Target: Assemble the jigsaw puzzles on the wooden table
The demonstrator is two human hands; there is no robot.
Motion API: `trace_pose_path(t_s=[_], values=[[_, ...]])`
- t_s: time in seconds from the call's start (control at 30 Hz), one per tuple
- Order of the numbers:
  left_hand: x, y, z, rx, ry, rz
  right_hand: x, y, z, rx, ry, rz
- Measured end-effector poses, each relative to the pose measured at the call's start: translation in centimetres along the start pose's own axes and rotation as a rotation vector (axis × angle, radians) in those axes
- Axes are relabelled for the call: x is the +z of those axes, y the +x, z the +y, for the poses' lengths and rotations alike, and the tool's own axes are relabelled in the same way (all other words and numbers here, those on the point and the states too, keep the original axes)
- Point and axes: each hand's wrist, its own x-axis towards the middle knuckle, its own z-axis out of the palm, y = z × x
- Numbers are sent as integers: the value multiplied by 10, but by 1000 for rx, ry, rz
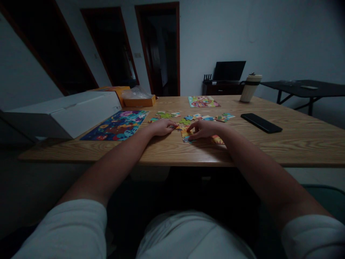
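Joined jigsaw puzzle pieces (185, 133) in orange and grey-blue lie flat near the table's front edge. Over them is my right hand (206, 128), fingers curled and thumb and forefinger resting on the pieces; its palm covers part of them. Just left of this, my left hand (162, 127) lies low on the tabletop, its fingertips pinched at a small orange puzzle piece (179, 127). Loose green pieces (185, 121) are spread right beyond both hands. More loose pieces (165, 115) lie past my left hand, and blue-and-white ones (208, 118) past my right.
A dark blue picture sheet (118, 124) lies at left beside a white box (86, 111). Behind stands an orange box (138, 102) with clear plastic. A pink-green picture board (204, 101), a tumbler (250, 88) and a black phone (261, 122) are on the wooden table (296, 144).
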Motion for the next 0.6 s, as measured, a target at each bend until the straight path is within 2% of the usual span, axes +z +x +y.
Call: trace_pose_path(t_s=[0.17, 0.33, 0.43, 0.5, 0.6], values=[[-18, -17, 4, -96, 71, 5, 0, 1, 0, -10, 21, -3], [-30, -30, -10, -182, -70, -118, 0, -1, -1, -26, -6, 6], [-36, -33, -20, -269, -107, -132, 0, -3, -4, -49, -34, 18], [-41, -37, -30, -318, -140, -57, 0, -5, -7, -49, -40, 19], [-48, -46, -51, -451, -167, 157, 1, -6, -11, -47, -38, 12]])
